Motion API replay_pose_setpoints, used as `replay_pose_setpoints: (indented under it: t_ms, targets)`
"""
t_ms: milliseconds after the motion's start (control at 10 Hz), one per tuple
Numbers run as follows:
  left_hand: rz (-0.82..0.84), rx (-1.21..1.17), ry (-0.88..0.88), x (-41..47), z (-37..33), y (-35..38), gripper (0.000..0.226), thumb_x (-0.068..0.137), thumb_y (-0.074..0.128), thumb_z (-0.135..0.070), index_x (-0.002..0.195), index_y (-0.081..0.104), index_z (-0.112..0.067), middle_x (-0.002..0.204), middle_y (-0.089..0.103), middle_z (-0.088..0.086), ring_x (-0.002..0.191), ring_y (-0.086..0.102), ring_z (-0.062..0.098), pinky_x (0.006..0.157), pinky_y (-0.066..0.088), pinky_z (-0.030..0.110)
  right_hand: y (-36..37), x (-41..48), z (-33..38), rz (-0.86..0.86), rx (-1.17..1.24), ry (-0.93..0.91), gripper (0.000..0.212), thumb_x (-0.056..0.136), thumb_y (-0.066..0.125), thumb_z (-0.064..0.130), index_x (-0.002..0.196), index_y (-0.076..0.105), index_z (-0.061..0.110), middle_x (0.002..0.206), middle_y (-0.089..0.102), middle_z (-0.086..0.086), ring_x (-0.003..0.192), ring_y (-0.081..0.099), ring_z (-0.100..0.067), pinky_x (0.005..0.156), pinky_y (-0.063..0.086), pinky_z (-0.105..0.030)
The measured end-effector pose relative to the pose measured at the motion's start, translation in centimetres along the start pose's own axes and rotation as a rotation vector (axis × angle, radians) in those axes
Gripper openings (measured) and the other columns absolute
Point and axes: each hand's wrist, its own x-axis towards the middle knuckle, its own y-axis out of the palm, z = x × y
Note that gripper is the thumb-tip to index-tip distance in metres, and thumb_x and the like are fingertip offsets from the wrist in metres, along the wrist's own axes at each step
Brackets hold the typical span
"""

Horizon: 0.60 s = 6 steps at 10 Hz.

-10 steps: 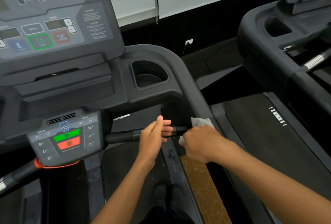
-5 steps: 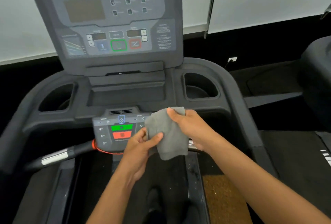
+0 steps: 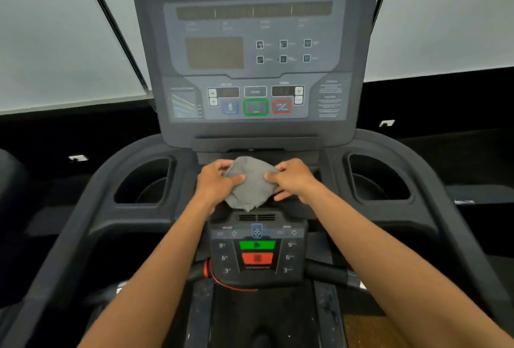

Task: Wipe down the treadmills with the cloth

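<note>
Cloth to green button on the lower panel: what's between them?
Head view: below the cloth comes a vent grille, then the blue fan key, then the green button.

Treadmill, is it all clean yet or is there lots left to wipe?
Not yet. Done: a second ago the cloth was rubbing the right handlebar. In hand: the left hand and right hand both hold the cloth, bunched, in front of the console, wiping nothing. Left, probably: the console, cup holders, button panel and the speckled side rail.
</note>
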Motion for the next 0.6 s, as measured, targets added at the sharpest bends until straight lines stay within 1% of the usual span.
replay_pose_setpoints:
  t_ms: [100,200,300,400,500,600]
  targets:
    - [0.076,0.148,0.007,1.6,0.7,0.2,0.039,0.077,0.091,-0.020,0.113,0.076,-0.022,0.108,0.076,0.000,0.098,0.071,0.015,0.085,0.056,0.028,0.9,1.1,-0.5,-0.115,-0.055,-0.001,0.026,0.090,0.076,0.014,0.112,0.068,0.004,0.107,0.072,-0.016,0.082,0.075,-0.025,0.049,0.060,-0.031]
    - [0.104,0.224,0.052,2.2,1.4,0.2,0.043,0.077,0.091,-0.022,0.118,0.076,-0.021,0.111,0.075,-0.002,0.100,0.067,0.012,0.085,0.049,0.023,1.2,0.8,-0.6,-0.203,-0.160,-0.005,0.013,0.088,0.076,0.015,0.100,0.072,0.011,0.103,0.074,-0.012,0.085,0.075,-0.025,0.060,0.064,-0.034]
    - [0.110,0.343,0.101,2.0,1.5,-0.3,0.046,0.075,0.090,-0.027,0.119,0.076,-0.025,0.116,0.076,-0.004,0.110,0.069,0.013,0.094,0.052,0.026,1.1,0.4,-0.5,-0.283,-0.363,-0.035,0.018,0.084,0.076,0.023,0.101,0.076,0.017,0.110,0.077,-0.008,0.101,0.073,-0.027,0.090,0.059,-0.036]
    - [0.118,0.452,0.145,1.2,1.1,-0.9,0.048,0.075,0.086,-0.033,0.122,0.074,-0.029,0.122,0.075,-0.004,0.115,0.069,0.017,0.100,0.054,0.032,0.8,-0.8,0.0,-0.335,-0.447,-0.060,0.035,0.083,0.075,0.027,0.118,0.073,0.024,0.127,0.071,-0.003,0.118,0.066,-0.026,0.100,0.052,-0.034]
    - [0.102,0.503,0.195,0.0,0.6,-1.5,0.048,0.075,0.084,-0.037,0.121,0.074,-0.030,0.124,0.074,-0.002,0.114,0.069,0.018,0.098,0.055,0.033,0.7,-2.4,0.5,-0.332,-0.485,-0.108,0.033,0.085,0.073,0.027,0.118,0.074,0.025,0.126,0.072,-0.002,0.118,0.066,-0.025,0.100,0.052,-0.033]
    - [0.090,0.512,0.226,-1.5,0.3,-1.6,0.049,0.076,0.081,-0.038,0.123,0.074,-0.029,0.128,0.072,0.001,0.118,0.067,0.021,0.099,0.052,0.031,0.7,-4.2,0.9,-0.355,-0.531,-0.139,0.020,0.084,0.070,0.024,0.101,0.078,0.019,0.114,0.076,-0.007,0.111,0.068,-0.030,0.095,0.055,-0.036]
